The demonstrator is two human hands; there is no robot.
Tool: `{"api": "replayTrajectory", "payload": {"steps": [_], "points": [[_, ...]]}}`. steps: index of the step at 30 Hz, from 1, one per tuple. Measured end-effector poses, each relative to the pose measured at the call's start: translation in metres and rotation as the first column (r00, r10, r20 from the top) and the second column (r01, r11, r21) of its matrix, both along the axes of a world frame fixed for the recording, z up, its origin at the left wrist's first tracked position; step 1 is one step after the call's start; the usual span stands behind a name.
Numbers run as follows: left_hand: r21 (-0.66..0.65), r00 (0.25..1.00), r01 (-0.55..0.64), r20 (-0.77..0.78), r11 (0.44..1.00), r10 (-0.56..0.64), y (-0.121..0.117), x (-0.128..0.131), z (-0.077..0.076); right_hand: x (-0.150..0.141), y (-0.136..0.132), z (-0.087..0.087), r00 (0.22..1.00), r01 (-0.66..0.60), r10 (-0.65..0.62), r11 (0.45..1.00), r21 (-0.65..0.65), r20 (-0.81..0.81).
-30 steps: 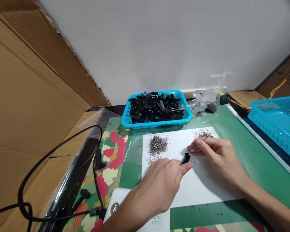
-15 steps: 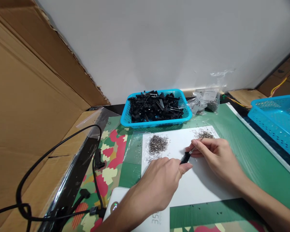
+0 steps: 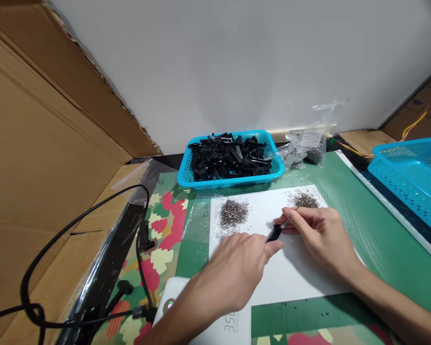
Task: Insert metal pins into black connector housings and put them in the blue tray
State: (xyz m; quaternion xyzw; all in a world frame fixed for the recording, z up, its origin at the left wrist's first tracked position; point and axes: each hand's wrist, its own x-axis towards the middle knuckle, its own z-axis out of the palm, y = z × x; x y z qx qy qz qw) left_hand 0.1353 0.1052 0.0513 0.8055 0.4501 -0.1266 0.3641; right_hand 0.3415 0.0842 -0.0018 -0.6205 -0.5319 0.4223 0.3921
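Observation:
My left hand (image 3: 239,270) is closed on a small black plastic part (image 3: 274,233), holding it over the white paper (image 3: 273,282). Pinched between the thumb and fingers of my right hand (image 3: 318,235) is a thin metal tool like tweezers (image 3: 286,220), its tip at the upper end of the black part. Whether a tiny piece sits at that tip is too small to tell. On the paper lie two heaps of small bent metal wires: one left heap (image 3: 233,213) above my left hand, and one right heap (image 3: 304,199) just beyond my right fingers.
A blue basket (image 3: 230,183) full of black plastic parts stands at the back by the wall. Clear bags (image 3: 314,146) of metal pieces lie beside it. Another blue basket (image 3: 409,167) is at right. A white power bank (image 3: 237,323) with a black cable (image 3: 32,268) sits at front left.
The view has shifted very slightly. Both hands keep nearly the same pose, with the tool still at the black part's end.

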Motion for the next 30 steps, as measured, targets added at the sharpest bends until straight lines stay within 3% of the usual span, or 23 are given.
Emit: {"api": "replayTrajectory", "payload": {"steps": [7,10,13,16,20,23,26,28,30], "points": [[-0.034,0.998,-0.041,0.054,0.999,0.042,0.001,-0.003,-0.002,-0.008,-0.004,-0.008,1.000,0.005,-0.008,0.996,0.088,0.026],[-0.078,0.983,-0.135,0.116,0.988,0.144,0.004,-0.003,-0.002,-0.008,-0.002,-0.007,0.999,0.026,-0.024,0.997,0.072,-0.038],[-0.103,0.936,-0.271,0.206,0.957,0.287,0.008,-0.002,-0.002,-0.002,0.003,-0.002,0.996,0.068,-0.058,0.986,0.153,-0.070],[-0.141,0.856,-0.379,0.322,0.915,0.404,0.012,-0.004,-0.003,0.008,0.006,0.004,0.990,0.138,-0.124,0.955,0.262,-0.067],[-0.304,0.683,-0.490,0.449,0.817,0.576,0.017,-0.009,-0.006,0.019,0.009,0.010,0.995,0.104,-0.103,0.968,0.228,-0.016],[-0.453,0.528,-0.509,0.507,0.732,0.681,0.022,-0.013,-0.010,0.026,0.011,0.014,0.991,0.018,-0.042,0.983,0.182,0.125],[-0.550,0.397,-0.480,0.558,0.683,0.729,0.027,-0.015,-0.013,0.038,0.016,0.018,0.975,0.034,-0.072,0.983,0.180,0.211],[-0.580,0.366,-0.459,0.567,0.673,0.738,0.030,-0.015,-0.015,0.050,0.019,0.021,0.964,0.012,-0.048,0.990,0.138,0.263],[-0.595,0.356,-0.445,0.567,0.669,0.742,0.032,-0.015,-0.017,0.064,0.021,0.024,0.938,-0.113,0.100,0.993,0.020,0.331]]}}
